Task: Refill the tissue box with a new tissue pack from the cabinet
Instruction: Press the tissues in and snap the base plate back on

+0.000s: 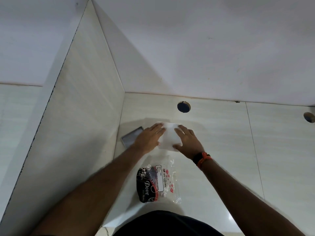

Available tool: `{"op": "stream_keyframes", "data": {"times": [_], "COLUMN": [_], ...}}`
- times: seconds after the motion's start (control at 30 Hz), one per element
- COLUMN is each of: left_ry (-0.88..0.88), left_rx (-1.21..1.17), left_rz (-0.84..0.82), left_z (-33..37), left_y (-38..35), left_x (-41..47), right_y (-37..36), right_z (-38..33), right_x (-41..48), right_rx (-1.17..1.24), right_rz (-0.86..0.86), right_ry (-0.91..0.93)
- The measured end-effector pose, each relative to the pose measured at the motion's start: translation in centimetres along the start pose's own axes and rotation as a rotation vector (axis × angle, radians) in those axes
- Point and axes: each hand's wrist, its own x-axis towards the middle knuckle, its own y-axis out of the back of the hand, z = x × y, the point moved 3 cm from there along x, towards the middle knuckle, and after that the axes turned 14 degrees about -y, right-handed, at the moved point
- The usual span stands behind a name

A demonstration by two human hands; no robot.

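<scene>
A white stack of tissues (169, 136) lies on the pale counter (221, 150) near the corner. My left hand (149, 139) rests flat on its left side, fingers spread. My right hand (186, 141) presses on its right side, thumb at the near edge. Closer to me lies the clear plastic tissue wrapper (167, 180) with black and red print, flattened and apparently empty. A grey rectangular piece, perhaps the tissue box or its lid (130, 136), sits just left of my left hand, partly hidden by it.
A white side panel (81, 108) walls the counter on the left and a white wall (204, 57) rises behind. Two round cable holes (183, 107) (309, 117) are cut in the counter at the back. An orange and black band is on my right wrist.
</scene>
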Motion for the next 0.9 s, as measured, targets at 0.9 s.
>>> {"op": "stream_keyframes", "data": {"times": [0.9], "left_ry": [0.129], "left_rx": [0.210], "left_rz": [-0.211], "left_z": [0.7], "left_y": [-0.6], "left_x": [2.2], "right_y": [-2.7], "right_z": [-0.5], "right_x": [2.9], "right_rx": [-0.229], "right_rz": [-0.001], "right_ry": [-0.092]}}
